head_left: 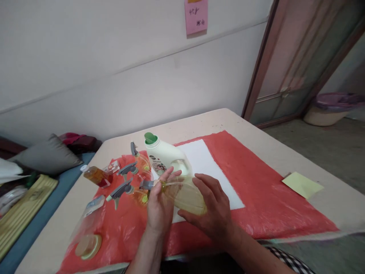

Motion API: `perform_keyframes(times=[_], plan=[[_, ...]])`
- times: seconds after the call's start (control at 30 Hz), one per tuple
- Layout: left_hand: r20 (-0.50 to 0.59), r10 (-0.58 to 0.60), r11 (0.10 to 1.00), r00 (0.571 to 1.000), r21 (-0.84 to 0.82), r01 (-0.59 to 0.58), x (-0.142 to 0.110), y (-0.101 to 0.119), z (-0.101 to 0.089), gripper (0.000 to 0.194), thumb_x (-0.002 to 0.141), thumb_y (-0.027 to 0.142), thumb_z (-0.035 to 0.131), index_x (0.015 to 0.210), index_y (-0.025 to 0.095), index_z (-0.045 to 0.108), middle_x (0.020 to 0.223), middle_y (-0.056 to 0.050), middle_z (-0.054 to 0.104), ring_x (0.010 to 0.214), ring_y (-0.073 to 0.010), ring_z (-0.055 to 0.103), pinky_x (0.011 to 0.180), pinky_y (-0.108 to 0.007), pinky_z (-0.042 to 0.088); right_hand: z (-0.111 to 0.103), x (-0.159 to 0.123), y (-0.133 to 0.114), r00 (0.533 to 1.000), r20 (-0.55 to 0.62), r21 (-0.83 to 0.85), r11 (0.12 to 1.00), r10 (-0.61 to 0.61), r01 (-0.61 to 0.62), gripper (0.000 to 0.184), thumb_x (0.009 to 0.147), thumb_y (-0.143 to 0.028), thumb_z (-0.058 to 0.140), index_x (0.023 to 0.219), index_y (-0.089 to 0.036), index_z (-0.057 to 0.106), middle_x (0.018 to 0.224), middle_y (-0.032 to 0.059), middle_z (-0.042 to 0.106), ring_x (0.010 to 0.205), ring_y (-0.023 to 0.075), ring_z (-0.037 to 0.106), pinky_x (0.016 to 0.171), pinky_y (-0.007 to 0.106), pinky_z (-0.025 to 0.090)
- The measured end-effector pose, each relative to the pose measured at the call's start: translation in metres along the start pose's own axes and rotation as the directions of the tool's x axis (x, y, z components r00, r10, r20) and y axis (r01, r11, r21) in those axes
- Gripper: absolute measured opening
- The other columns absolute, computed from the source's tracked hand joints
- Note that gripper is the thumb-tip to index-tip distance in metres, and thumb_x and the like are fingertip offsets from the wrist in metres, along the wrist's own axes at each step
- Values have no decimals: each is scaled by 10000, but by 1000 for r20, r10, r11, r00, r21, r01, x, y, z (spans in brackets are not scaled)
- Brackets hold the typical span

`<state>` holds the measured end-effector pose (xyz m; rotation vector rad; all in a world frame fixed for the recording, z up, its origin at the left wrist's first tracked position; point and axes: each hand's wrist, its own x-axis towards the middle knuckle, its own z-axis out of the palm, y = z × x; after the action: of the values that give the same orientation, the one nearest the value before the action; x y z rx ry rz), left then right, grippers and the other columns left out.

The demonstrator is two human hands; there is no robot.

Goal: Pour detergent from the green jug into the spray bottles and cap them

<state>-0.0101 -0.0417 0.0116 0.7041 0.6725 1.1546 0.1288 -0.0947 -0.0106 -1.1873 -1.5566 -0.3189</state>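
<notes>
A clear spray bottle with pale yellow liquid lies tilted on its side between my two hands, its grey trigger head pointing left. My left hand supports it at the neck, thumb on the near side and fingers behind. Around the bottle's base curl the fingers of my right hand. Just behind stands a white jug with a green mouth, its lower part partly hidden by my left fingers. To the left are several other spray bottles with grey trigger heads, partly overlapping in view.
Red plastic sheeting and a white sheet cover the table. At left are a white-capped amber bottle, a plastic packet and a round lid-like item. A yellow paper lies right; a bin stands on the floor.
</notes>
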Motion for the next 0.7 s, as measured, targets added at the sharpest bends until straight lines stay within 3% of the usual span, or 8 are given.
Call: perform_keyframes(times=[0.13, 0.23, 0.3, 0.37, 0.43, 0.53, 0.63, 0.7], plan=[[51, -21, 1000, 998, 15, 20, -3, -3, -1, 495, 857, 477, 540, 1227, 176, 672, 1210, -145, 696, 1097, -312, 643, 958, -449, 463, 1, -5, 1, 995, 27, 85, 991, 100, -102, 748, 711, -518, 777, 1308, -203, 454, 1202, 155, 584, 1076, 292, 592, 882, 454, 544], [80, -3, 998, 997, 56, -2, -2, -3, -5, 447, 852, 435, 550, 1172, 165, 705, 1220, -143, 693, 1110, -315, 634, 967, -444, 457, -1, -4, 0, 931, 146, 250, 898, 335, -362, 669, 697, -530, 779, 1232, -224, 518, 1150, 117, 624, 1028, 280, 617, 864, 435, 535], [109, 4, 994, 994, 104, -16, 0, -2, -8, 429, 842, 412, 561, 1138, 146, 723, 1222, -147, 691, 1104, -314, 632, 969, -432, 454, -2, 0, -1, 776, 356, 381, 678, 520, -629, 572, 712, -506, 765, 1163, -219, 564, 1073, 83, 659, 958, 254, 635, 833, 400, 529], [133, 3, 987, 991, 160, -25, 0, -2, -11, 431, 837, 404, 565, 1126, 131, 731, 1196, -151, 700, 1083, -307, 633, 961, -414, 455, -2, 4, -3, 563, 593, 447, 347, 575, -825, 447, 751, -491, 725, 1067, -194, 613, 982, 63, 685, 885, 226, 643, 793, 362, 518], [133, 11, 975, 991, 217, -40, -2, -2, -11, 439, 822, 404, 576, 1114, 120, 740, 1147, -152, 713, 1080, -305, 625, 951, -394, 456, 1, 6, -7, 387, 763, 447, 8, 518, -894, 395, 796, -519, 665, 967, -164, 650, 894, 62, 701, 822, 211, 649, 755, 341, 509], [82, 61, 961, 995, 266, -81, -9, -1, -8, 418, 786, 397, 599, 1055, 119, 758, 1094, -147, 725, 1091, -304, 616, 932, -367, 463, 8, 1, -13, 236, 877, 400, -365, 419, -841, 440, 822, -565, 618, 930, -143, 679, 847, 76, 722, 810, 216, 675, 781, 348, 518], [36, 70, 963, 997, 258, -77, -13, 3, -6, 357, 779, 396, 599, 948, 127, 763, 982, -140, 741, 939, -279, 665, 828, -361, 504, 14, -7, -17, 216, 905, 382, -475, 367, -793, 528, 849, -632, 550, 1004, -142, 670, 931, 110, 735, 872, 242, 699, 809, 383, 543], [-24, 114, 968, 993, 228, -106, -12, 7, -8, 331, 771, 401, 610, 897, 132, 756, 918, -132, 745, 860, -265, 680, 782, -361, 518, 18, -11, -15, 275, 895, 415, -430, 350, -802, 586, 857, -684, 498, 1131, -180, 620, 1061, 124, 717, 862, 240, 707, 732, 397, 565]])
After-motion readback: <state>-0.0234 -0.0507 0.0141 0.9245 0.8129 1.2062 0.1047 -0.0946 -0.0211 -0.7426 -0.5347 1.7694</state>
